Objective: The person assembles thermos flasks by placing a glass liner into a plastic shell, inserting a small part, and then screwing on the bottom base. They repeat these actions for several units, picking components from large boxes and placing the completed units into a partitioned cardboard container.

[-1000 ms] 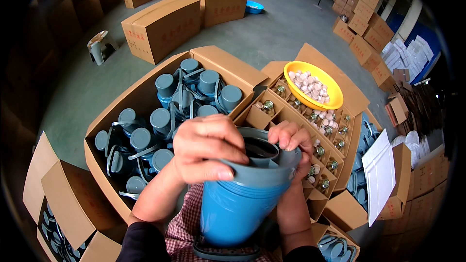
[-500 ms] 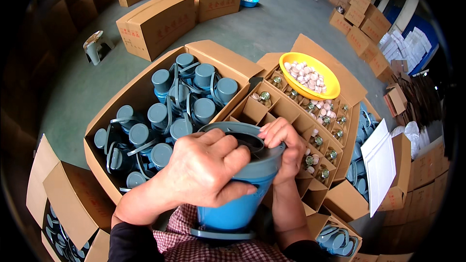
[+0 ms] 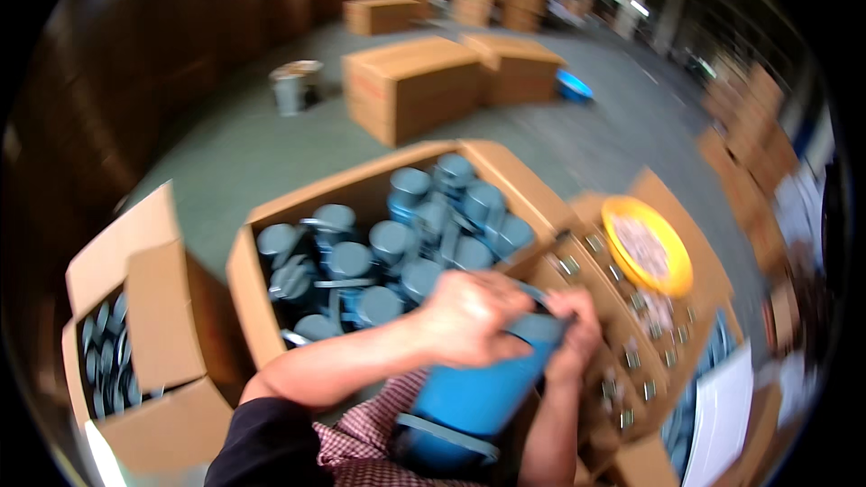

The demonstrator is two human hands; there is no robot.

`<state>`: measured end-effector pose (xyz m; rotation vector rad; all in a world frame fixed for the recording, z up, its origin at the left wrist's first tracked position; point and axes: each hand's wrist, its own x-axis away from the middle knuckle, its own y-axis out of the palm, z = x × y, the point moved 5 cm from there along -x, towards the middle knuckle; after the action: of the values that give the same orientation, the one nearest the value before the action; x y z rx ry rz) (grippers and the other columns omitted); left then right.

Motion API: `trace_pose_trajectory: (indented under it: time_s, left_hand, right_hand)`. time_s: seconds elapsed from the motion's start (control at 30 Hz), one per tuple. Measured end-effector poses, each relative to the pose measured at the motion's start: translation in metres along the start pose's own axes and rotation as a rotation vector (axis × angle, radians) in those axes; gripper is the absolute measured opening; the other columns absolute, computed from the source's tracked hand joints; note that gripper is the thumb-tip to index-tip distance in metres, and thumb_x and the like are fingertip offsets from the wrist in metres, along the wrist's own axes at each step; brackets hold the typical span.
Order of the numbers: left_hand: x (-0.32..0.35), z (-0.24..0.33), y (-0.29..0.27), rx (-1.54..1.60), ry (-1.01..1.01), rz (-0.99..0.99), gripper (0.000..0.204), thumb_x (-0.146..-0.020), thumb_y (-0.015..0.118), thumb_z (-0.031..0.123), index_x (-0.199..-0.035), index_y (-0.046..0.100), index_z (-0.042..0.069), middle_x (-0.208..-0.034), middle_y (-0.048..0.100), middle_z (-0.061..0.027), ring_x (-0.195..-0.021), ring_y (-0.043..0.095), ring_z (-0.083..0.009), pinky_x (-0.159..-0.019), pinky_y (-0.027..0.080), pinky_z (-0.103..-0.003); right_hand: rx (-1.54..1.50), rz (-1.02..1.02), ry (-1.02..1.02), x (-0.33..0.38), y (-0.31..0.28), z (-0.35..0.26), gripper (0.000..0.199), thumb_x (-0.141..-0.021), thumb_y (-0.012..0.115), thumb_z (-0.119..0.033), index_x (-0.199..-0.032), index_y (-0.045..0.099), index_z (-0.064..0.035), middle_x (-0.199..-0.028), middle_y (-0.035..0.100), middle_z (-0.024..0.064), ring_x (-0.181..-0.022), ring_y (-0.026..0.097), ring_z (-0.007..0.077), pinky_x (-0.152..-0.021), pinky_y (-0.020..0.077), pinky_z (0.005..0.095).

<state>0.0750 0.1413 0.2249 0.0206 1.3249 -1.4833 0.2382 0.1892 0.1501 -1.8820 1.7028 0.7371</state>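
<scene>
A blue thermos jug (image 3: 483,397) with a grey-blue rim leans in front of my body, its base toward my checked apron (image 3: 379,419). My left hand (image 3: 474,316) is closed at the top of the jug, fingers curled over the rim. On the opposite side, my right hand (image 3: 577,329) grips the rim's right edge. Motion blurs both hands, and the jug's mouth is mostly hidden behind them. Just beyond lies an open carton (image 3: 257,293) of blue jugs (image 3: 392,242) with grey-blue lids and handles.
At right, a divided carton (image 3: 577,293) holds small glass-like pieces. A yellow bowl (image 3: 681,261) of small pale discs rests on it. Another open carton (image 3: 162,320) of jugs stands left, a white sheet (image 3: 722,415) far right. Closed cartons (image 3: 415,86) and a stool (image 3: 290,90) stand on the floor.
The view has swung left, so everything appears further right and lower. The jug tilts more, its top toward the right. Both hands stay on its rim.
</scene>
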Motion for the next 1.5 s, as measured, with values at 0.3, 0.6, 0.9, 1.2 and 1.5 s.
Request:
trace_pose_trajectory:
  time_s: [0.3, 0.6, 0.9, 1.2, 1.5]
  left_hand:
    - [0.013, -0.015, 0.008, 0.145, -0.031, 0.124, 0.038, -0.056, 0.074, 0.029, -0.073, 0.055, 0.001, -0.073, 0.058, -0.0145, -0.073, 0.057, -0.036, -0.062, 0.047, -0.044]
    - [-0.02, 0.014, 0.011, 0.011, 0.081, 0.273, 0.043, -0.064, 0.073, 0.034, -0.085, 0.061, -0.002, -0.073, 0.057, -0.0129, -0.08, 0.058, -0.0338, -0.066, 0.048, -0.044]
    - [-0.001, -0.066, 0.016, 0.783, -0.023, -0.042, 0.028, -0.08, 0.064, 0.027, -0.077, 0.065, -0.001, -0.076, 0.062, -0.0117, -0.079, 0.059, -0.0317, -0.071, 0.048, -0.038]
    - [-0.013, -0.015, 0.014, 0.328, 0.294, 0.101, 0.028, -0.085, 0.061, 0.027, -0.091, 0.066, -0.001, -0.086, 0.062, -0.013, -0.081, 0.062, -0.0311, -0.072, 0.05, -0.04]
    - [-0.041, 0.026, 0.031, -0.031, 0.091, -0.158, 0.028, -0.076, 0.069, 0.03, -0.091, 0.067, 0.006, -0.087, 0.063, -0.0108, -0.073, 0.063, -0.0281, -0.064, 0.052, -0.037]
  right_hand:
    - [0.087, 0.011, 0.112, -0.003, 0.005, 0.01, 0.053, -0.098, 0.034, -0.049, -0.07, 0.039, -0.0054, -0.07, 0.04, 0.0053, -0.071, 0.045, 0.0181, -0.072, 0.0416, 0.0331]
    - [-0.204, 0.251, 0.463, -0.005, 0.025, 0.08, 0.059, -0.093, 0.033, -0.061, -0.099, 0.05, -0.0049, -0.085, 0.057, 0.0103, -0.088, 0.053, 0.0211, -0.088, 0.0394, 0.0372]
    - [-0.186, -0.069, 0.313, 0.004, -0.03, 0.032, 0.074, -0.092, 0.025, -0.066, -0.111, 0.053, 0.0009, -0.098, 0.064, 0.0168, -0.096, 0.058, 0.0263, -0.098, 0.04, 0.0446]
    - [-0.741, -0.155, 0.387, -0.001, 0.002, 0.066, 0.102, -0.082, 0.019, -0.08, -0.123, 0.053, 0.0062, -0.114, 0.06, 0.0281, -0.108, 0.06, 0.0353, -0.096, 0.0446, 0.046]
    - [-1.138, -0.172, 0.406, -0.006, 0.028, 0.071, 0.093, -0.084, 0.026, -0.077, -0.129, 0.049, 0.0014, -0.125, 0.056, 0.0257, -0.124, 0.048, 0.0368, -0.107, 0.0333, 0.0484]
